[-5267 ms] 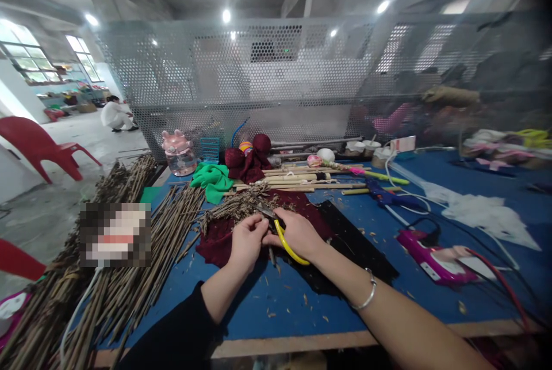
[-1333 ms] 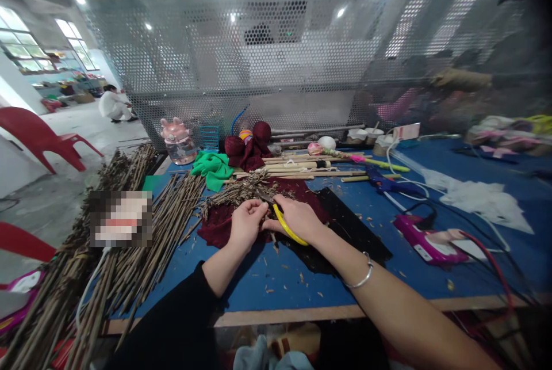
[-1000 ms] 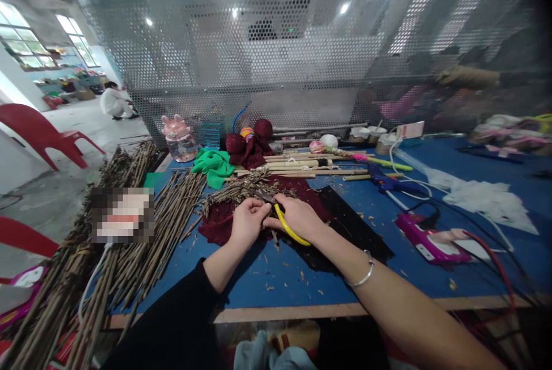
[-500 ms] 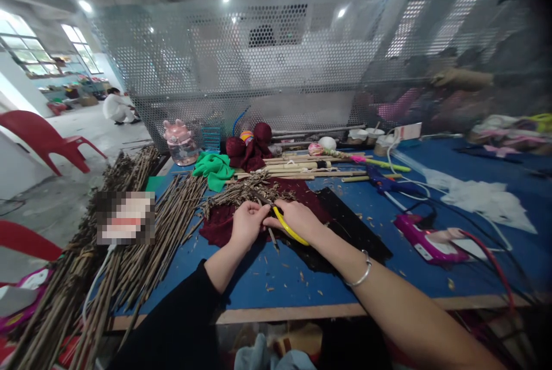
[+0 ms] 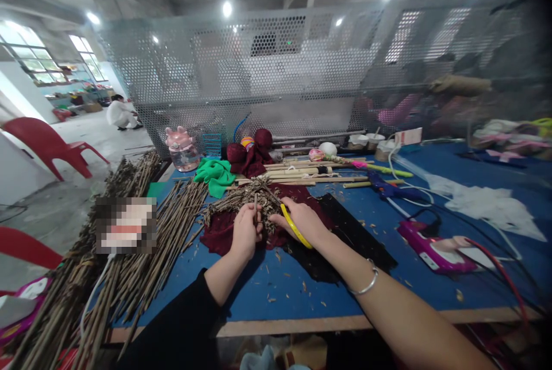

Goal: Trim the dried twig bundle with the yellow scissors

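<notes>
My left hand is closed around a short dry stem, whose end sticks up past the fingers. In my right hand is a yellow-handled cutting tool, like scissors; its dark blades point up and left, partly hidden. Just beyond both hands lies a heap of dry twig pieces on a dark red cloth. A black cloth spreads under and beside my right forearm. Small chips are scattered on the blue tabletop.
Long dry stalks lie along the left. A green cloth, a pink bottle and bamboo sticks stand or lie behind. To the right are a glue gun, a purple power strip with cables and white plastic.
My hands have drawn apart a little. The stem in my left hand now points up instead of down toward me, and the cutting tool has moved slightly right. The view has tilted a little.
</notes>
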`<state>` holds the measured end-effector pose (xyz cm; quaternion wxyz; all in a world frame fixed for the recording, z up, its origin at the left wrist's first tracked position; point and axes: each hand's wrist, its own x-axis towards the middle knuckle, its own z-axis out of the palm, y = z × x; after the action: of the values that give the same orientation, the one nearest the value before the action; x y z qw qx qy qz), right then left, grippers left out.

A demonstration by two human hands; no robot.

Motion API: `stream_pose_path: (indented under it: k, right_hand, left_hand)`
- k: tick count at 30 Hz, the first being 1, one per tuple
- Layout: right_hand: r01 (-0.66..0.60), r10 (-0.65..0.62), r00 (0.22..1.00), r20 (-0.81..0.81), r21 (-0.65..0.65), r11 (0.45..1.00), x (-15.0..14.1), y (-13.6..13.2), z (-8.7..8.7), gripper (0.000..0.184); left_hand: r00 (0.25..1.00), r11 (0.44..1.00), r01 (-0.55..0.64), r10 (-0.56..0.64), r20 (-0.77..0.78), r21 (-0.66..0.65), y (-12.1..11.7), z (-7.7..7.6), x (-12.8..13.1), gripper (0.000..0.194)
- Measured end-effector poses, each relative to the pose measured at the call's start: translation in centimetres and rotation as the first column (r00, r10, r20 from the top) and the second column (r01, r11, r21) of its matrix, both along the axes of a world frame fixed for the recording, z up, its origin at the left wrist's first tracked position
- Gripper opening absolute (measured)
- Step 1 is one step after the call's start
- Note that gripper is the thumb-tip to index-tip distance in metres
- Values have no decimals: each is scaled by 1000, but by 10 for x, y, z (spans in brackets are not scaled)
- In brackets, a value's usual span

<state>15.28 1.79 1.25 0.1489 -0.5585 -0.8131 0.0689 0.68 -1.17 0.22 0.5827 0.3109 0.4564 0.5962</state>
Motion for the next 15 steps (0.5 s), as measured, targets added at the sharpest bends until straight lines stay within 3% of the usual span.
stream_pose_path:
  k: [8, 15]
  right_hand:
    - [-141, 150, 982, -118, 74, 987, -3, -3, -6, 59]
    - [-158, 186, 964, -189, 156, 975, -4, 1, -12, 63]
  left_hand:
    - [1000, 989, -28, 29, -1, 145, 1, -8, 4, 33]
    - [996, 996, 65, -68, 54, 63, 0, -6, 5, 38]
